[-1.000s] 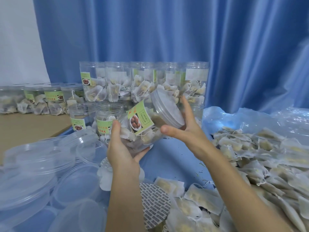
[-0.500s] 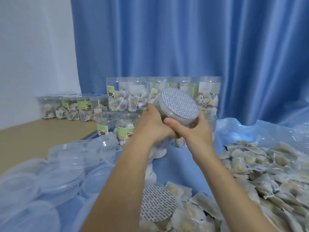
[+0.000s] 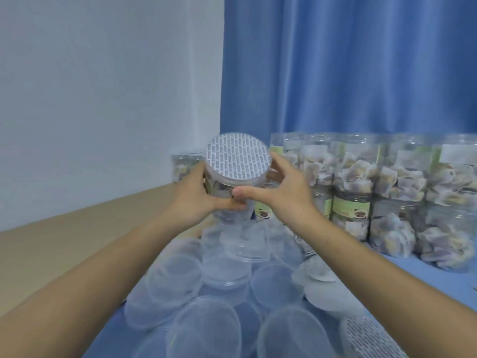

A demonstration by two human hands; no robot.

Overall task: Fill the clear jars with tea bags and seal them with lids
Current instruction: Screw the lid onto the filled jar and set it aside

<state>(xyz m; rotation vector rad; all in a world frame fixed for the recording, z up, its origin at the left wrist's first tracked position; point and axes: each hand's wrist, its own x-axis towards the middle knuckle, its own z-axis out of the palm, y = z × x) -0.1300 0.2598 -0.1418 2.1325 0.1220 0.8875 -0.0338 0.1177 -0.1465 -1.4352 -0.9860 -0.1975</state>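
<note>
1. Both hands held one clear jar up in front of the person, above a heap of loose clear lids.
2. The left hand gripped the jar's side, its fingers curled round the wall and its thumb lying along the near face below the lid.
3. The right hand gripped the jar's lid at its rim, with the thumb on the near edge and the fingers wrapped over the far right edge.
4. That lid sat on the jar's mouth; its top showed a white liner printed with rows of short grey bars.
5. Whether the lid was fully tightened could not be told.
6. The jar was tilted with its top toward the camera, and a green label showed through its wall behind the left hand.
7. To the right stood filled jars of tea bags, stacked two high on a blue cloth.
8. A few more filled jars stood behind the held one, against the white wall.
9. Another printed liner disc lay at the lower right.
10. A blue curtain hung behind the stacks, and a tan table showed at the left.
</note>
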